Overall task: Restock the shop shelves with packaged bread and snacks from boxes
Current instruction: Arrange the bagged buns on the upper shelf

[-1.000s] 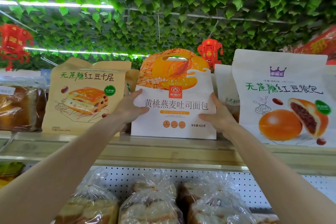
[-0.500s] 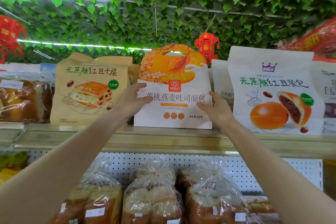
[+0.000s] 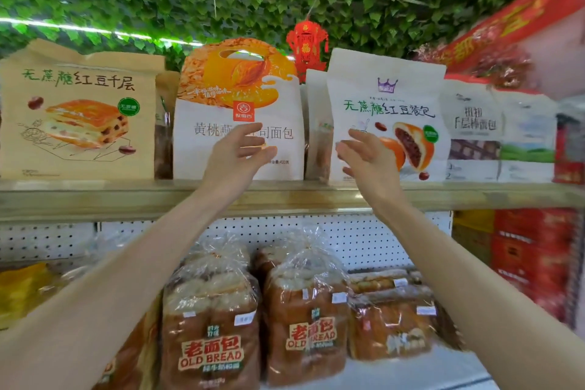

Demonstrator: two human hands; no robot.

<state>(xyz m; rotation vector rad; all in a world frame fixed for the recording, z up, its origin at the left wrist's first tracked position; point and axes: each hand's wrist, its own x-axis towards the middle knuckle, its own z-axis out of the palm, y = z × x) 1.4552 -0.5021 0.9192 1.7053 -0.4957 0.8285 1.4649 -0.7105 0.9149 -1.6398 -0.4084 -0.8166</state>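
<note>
- Head view: the yellow-peach oat toast bag (image 3: 228,85) stands upright on the top shelf (image 3: 95,199) at about 12 o'clock. The kraft red-bean layer-bread bag (image 3: 76,111) is just beside it at its 9 o'clock, and the white red-bean bun bag (image 3: 389,98) at its 3 o'clock.
- The left grip (image 3: 237,152) is spread and holds nothing. It is in front of the toast bag's lower face, but whether a fingertip touches the bag cannot be told.
- The right grip (image 3: 367,158) is also spread and empty, at the left grip's 3 o'clock, in front of the bun bag's lower left corner.
- By my reading, this bag is shelved, and the top row looks filled from 9 to 3 o'clock.
- At 6 o'clock, the Old Bread loaves (image 3: 212,326) in clear wrap stock the lower shelf.
- No box is in view, so how much stock is left cannot be judged.
</note>
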